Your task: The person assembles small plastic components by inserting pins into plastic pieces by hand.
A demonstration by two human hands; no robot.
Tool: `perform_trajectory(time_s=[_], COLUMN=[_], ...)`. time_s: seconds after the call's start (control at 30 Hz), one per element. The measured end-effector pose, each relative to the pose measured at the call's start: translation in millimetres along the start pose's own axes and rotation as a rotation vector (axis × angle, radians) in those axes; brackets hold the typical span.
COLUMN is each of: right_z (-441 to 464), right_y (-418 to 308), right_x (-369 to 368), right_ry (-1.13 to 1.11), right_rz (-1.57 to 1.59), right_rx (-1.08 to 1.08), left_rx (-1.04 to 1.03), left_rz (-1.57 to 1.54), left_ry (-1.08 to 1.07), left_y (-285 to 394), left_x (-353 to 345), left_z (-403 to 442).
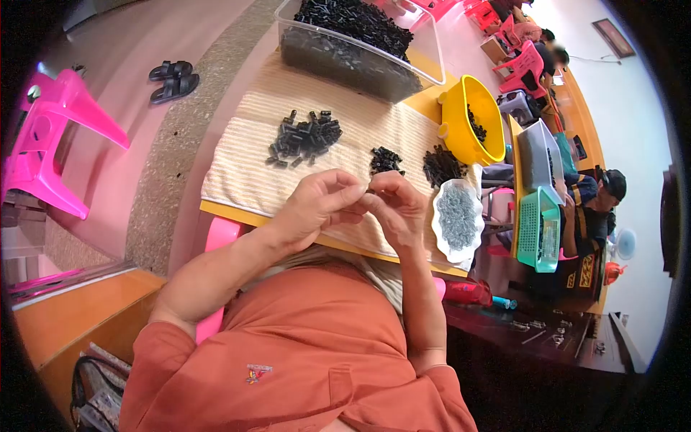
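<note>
My left hand (324,205) and my right hand (398,209) meet above the table's near edge, fingertips pinched together. Whatever sits between them is too small and covered to make out. Just beyond, on a striped towel (241,155), lies a loose pile of short black plastic pieces (306,137). Two smaller heaps of black parts, one near the right fingers (386,160) and another farther right (440,165), rest on the same cloth. Beside my right hand stands a white scalloped dish (437,225) holding many small clear pieces (457,216).
A clear bin (345,72) full of black pieces stands at the towel's far end. To the right are a yellow tub (450,108), a green basket (529,237) and a grey bin (536,155). Another person (594,209) sits there. A pink stool (50,144) and sandals (173,83) occupy the left floor.
</note>
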State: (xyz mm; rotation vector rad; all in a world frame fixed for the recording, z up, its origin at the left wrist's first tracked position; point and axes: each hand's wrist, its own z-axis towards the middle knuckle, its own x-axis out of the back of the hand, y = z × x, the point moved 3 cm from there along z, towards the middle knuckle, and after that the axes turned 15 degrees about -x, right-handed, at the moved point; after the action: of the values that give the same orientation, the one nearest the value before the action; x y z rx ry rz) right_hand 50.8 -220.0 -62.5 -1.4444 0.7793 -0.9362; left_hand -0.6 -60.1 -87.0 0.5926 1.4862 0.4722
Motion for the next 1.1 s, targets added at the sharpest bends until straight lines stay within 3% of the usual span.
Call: perform_trajectory(time_s=[0.6,1.1], right_z=[-17,-22], right_y=[-2,-7], right_x=[-10,-7], right_ry=[0.174,0.200], right_rz=[-0.310,-0.387], right_rx=[0.243,0.236], left_rx=[-0.030,-0.018], left_rz=[0.065,0.186], left_ry=[0.118,-0.008], left_y=[2,-3], left_x=[5,8], left_z=[0,1])
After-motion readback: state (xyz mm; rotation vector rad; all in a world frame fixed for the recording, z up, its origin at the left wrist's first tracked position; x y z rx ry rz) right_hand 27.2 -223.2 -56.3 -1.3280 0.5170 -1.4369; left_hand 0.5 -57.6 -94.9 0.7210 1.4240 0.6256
